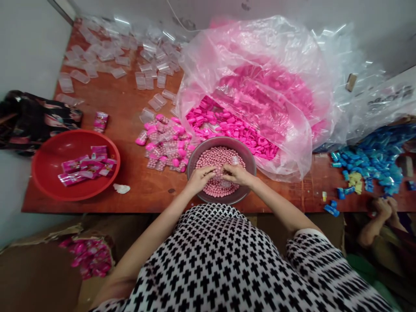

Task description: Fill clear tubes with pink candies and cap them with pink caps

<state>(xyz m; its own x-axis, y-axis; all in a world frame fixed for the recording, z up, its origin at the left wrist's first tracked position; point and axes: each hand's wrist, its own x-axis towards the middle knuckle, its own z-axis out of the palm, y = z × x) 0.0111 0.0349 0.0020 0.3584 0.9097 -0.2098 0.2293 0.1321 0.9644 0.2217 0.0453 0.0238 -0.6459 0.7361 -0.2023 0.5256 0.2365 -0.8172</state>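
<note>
A grey metal bowl [195,161] full of small pink round candies sits at the table's near edge. Both my hands rest over it. My left hand [199,177] and my right hand [236,174] have their fingers curled together around a small clear plastic container [223,177] held between them above the candies. To the left of the bowl lies a heap of filled clear containers with pink lids [164,145]. Behind the bowl, loose pink lids [227,125] spill from a big clear plastic bag [260,86].
A red basin [42,173] with several pink packets stands at the left. Empty clear containers [130,60] cover the far table. Blue pieces [373,164] lie at the right, where another person's hands [383,210] work. A cardboard box with pink packets [89,258] sits below.
</note>
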